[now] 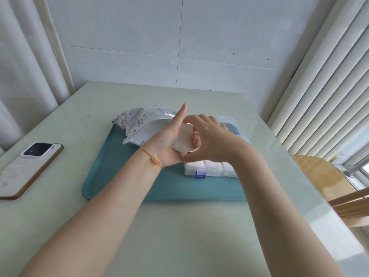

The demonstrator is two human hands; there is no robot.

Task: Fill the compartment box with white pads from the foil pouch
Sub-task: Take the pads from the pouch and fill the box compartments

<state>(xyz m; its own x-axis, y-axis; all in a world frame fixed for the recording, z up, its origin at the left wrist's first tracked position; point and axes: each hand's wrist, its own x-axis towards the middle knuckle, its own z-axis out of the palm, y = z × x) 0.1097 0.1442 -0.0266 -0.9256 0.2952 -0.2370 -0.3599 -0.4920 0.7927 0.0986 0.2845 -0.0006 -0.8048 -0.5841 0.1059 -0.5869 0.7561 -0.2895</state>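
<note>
A small stack of white pads (183,139) sits upright in the left hand (169,144), fingers curled behind it and thumb pointing up, above the compartment box (207,169); the right hand (207,136) curls over the stack's far edge, pinching it, probably to square the pads or peel some off before dropping them in; the box's near compartments already look full of white; the foil pouch (139,124) lies open just behind the hands, within easy reach; box and pouch share a teal tray (119,168) on the counter (179,236); a phone (30,166) lies well apart on the left.
</note>
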